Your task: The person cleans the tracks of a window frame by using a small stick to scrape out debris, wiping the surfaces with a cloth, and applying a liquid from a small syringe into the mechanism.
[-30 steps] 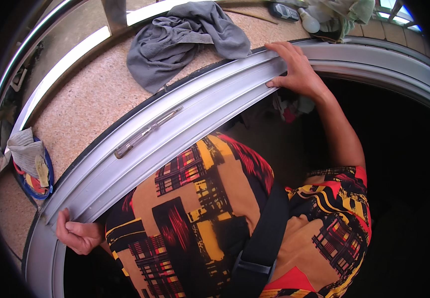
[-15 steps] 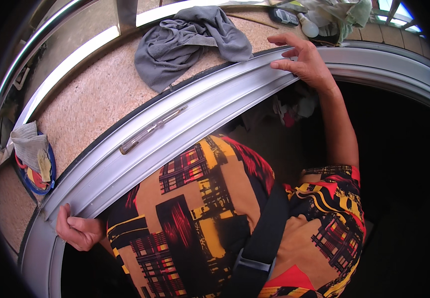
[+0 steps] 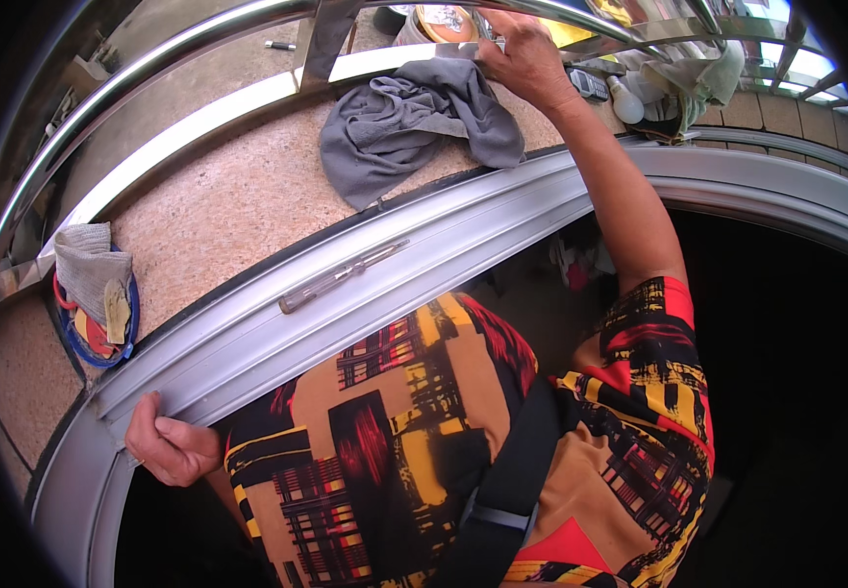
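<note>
The left hand (image 3: 174,449) is loosely curled, fingers bent toward the palm and thumb folded near them, against the lower left corner of the aluminium window track (image 3: 502,211); whether it pinches anything inside the fingers, I cannot tell. The right hand (image 3: 527,64) reaches over the stone sill (image 3: 218,201) to the polished metal railing (image 3: 318,49), its thumb and fingers spread and partly bent. Its fingertips are partly lost against the rails, so I cannot tell whether it grasps something or only touches there.

Both hands are the wearer's, set well apart, with the track running between them.

One screwdriver with a clear handle (image 3: 346,276) lies along the track, apart from both hands. On the sill are one crumpled grey cloth (image 3: 419,132), just below the right hand, one dark handheld device with buttons (image 3: 589,85) and one white light bulb (image 3: 627,102), near the right wrist, beside a bundle of pale cloth (image 3: 698,78). At the sill's left end sits one blue-rimmed container (image 3: 128,343) with a grey knitted fabric piece (image 3: 94,267) hanging over it. Beyond the railing stands one round tub (image 3: 412,31).
</note>
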Available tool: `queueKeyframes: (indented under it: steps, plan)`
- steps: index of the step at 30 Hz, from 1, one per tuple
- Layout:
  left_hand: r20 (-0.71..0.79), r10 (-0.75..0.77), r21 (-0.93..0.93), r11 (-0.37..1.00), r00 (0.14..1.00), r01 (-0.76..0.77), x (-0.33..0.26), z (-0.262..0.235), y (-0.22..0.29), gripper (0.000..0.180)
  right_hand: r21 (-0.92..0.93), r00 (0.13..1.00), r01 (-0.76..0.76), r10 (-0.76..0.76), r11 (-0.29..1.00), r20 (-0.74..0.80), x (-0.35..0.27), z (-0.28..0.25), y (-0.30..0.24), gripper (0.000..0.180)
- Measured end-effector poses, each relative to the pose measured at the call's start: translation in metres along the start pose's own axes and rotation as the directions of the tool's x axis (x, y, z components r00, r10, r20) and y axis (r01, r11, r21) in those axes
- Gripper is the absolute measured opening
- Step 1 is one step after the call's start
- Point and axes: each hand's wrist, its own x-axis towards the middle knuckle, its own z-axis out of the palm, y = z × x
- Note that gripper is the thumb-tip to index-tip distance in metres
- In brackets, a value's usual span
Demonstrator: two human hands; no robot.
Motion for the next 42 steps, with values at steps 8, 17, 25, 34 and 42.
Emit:
queueKeyframes:
  steps: [8, 17, 25, 34, 42]
  plan:
    - [-0.093, -0.035, -0.016, 0.999, 0.995, 0.033, -0.010, 0.011, 0.000, 0.023, 0.036, 0.928, 0.335, -0.336, 0.942, 0.161, -0.077, -0.076, 0.016, 0.085]
    - [-0.081, -0.031, -0.057, 0.998, 0.996, 0.026, -0.007, 0.005, -0.007, 0.022, -0.054, 0.887, 0.286, -0.243, 0.957, 0.393, -0.133, -0.089, 0.023, 0.101]
    - [-0.055, -0.042, -0.020, 0.999, 0.998, 0.041, -0.007, 0.008, -0.006, 0.023, -0.132, 0.862, 0.326, -0.237, 0.936, 0.447, -0.136, -0.074, 0.010, 0.098]
    - [-0.024, -0.030, -0.040, 0.999, 0.999, 0.029, -0.011, 0.005, -0.013, 0.023, 0.008, 0.876, 0.275, -0.254, 0.961, 0.411, -0.155, -0.066, 0.027, 0.083]
    - [-0.070, -0.053, -0.040, 0.998, 0.996, 0.050, -0.008, 0.010, -0.009, 0.024, -0.175, 0.850, 0.387, -0.276, 0.905, 0.449, -0.148, -0.074, 0.009, 0.086]
